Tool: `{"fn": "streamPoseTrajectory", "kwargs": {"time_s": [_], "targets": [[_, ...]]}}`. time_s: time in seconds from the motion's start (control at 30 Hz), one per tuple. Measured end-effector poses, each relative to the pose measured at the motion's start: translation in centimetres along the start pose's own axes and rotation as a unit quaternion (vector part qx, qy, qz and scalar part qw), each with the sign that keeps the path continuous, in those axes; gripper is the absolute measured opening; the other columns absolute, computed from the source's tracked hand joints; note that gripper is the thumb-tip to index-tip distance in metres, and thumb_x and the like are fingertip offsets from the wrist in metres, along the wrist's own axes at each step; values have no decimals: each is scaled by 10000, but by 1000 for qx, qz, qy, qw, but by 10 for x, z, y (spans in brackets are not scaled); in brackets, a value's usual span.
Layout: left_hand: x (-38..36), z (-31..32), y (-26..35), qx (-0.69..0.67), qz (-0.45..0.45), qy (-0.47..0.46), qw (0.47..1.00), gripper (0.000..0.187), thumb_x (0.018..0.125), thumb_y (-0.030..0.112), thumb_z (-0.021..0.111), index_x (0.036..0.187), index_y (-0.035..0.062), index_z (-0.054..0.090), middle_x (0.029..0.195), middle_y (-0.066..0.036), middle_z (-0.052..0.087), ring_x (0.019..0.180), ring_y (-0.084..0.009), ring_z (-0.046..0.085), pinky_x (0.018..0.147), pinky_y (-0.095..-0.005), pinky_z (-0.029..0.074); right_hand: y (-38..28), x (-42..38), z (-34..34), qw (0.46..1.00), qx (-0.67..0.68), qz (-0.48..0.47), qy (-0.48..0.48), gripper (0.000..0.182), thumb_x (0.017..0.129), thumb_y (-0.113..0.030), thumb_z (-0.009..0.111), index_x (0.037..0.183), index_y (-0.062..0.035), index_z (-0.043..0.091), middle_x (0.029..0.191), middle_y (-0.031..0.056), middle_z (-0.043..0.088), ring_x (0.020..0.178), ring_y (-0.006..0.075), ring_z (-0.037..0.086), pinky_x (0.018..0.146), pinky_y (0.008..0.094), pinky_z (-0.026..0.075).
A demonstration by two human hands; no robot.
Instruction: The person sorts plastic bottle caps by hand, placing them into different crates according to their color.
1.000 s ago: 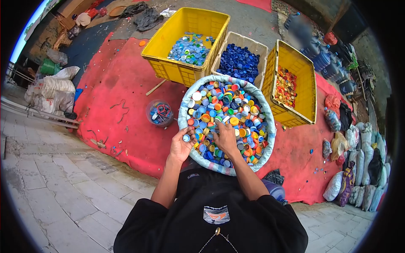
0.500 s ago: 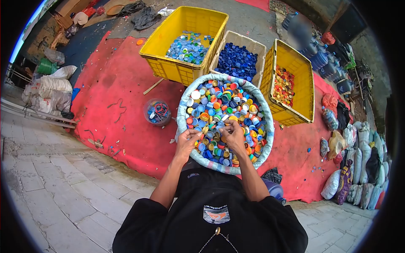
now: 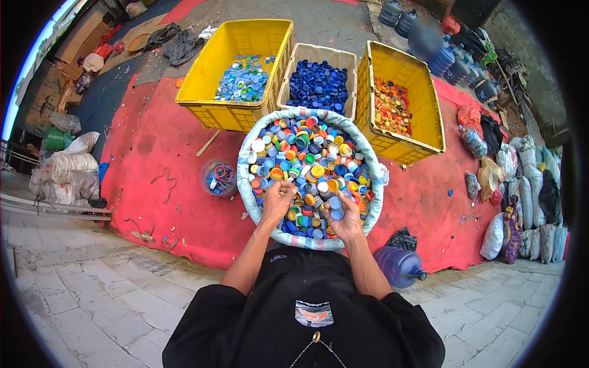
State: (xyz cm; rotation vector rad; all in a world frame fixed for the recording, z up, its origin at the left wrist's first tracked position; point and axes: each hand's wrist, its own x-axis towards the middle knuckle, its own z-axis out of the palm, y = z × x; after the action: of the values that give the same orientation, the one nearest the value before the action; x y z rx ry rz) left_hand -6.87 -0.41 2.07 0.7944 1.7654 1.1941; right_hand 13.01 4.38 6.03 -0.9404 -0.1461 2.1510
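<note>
A round basin with a cloth-wrapped rim [image 3: 246,190] stands in front of my body, heaped with bottle caps [image 3: 307,147] of many colours. Over the left part of the heap is my left hand [image 3: 277,201], thumb and fingers pinched together; whatever is between them is too small to make out. My right hand [image 3: 347,222] is turned partly palm up above the near right side of the heap. Its curled fingers hold light-blue bottle caps [image 3: 335,208]. Other caps lie right beneath both hands.
Beyond the basin stand a yellow crate [image 3: 202,104] of light-blue and green caps, a whitish crate [image 3: 350,61] of dark-blue caps, and another yellow crate [image 3: 423,138] of red and yellow caps. A small tub [image 3: 219,178] sits left, a large water bottle [image 3: 399,267] right.
The view has shifted, so the basin and crates appear further left. My hands are further apart; the right hand has turned palm up, with light-blue caps now showing in it.
</note>
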Motion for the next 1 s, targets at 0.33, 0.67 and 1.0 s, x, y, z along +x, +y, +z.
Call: {"fn": "streamPoseTrajectory", "kwargs": {"time_s": [0.33, 0.67, 1.0], "targets": [[30, 28, -4, 304, 163, 37, 938, 317, 815, 135, 685, 1083, 22, 560, 887, -176, 691, 838, -387, 665, 723, -467, 509, 2, -10, -33, 999, 12, 3, -33, 251, 803, -182, 575, 1033, -96, 522, 840, 55, 558, 717, 234, 589, 647, 357, 488], [37, 46, 5, 362, 83, 64, 926, 423, 790, 218, 737, 1068, 31, 480, 849, -242, 666, 802, -441, 651, 698, -511, 493, -2, -17, -45, 999, 14, -15, -35, 259, 819, -160, 574, 1061, -77, 532, 840, 60, 563, 735, 245, 597, 633, 353, 481], [44, 52, 8, 304, 59, 66, 949, 474, 753, 206, 760, 1090, 12, 489, 926, -214, 672, 871, -404, 654, 748, -475, 499, -3, -16, -41, 999, -16, -11, -25, 275, 804, -150, 566, 1066, -72, 537, 799, 58, 571, 712, 246, 608, 633, 356, 478]]}}
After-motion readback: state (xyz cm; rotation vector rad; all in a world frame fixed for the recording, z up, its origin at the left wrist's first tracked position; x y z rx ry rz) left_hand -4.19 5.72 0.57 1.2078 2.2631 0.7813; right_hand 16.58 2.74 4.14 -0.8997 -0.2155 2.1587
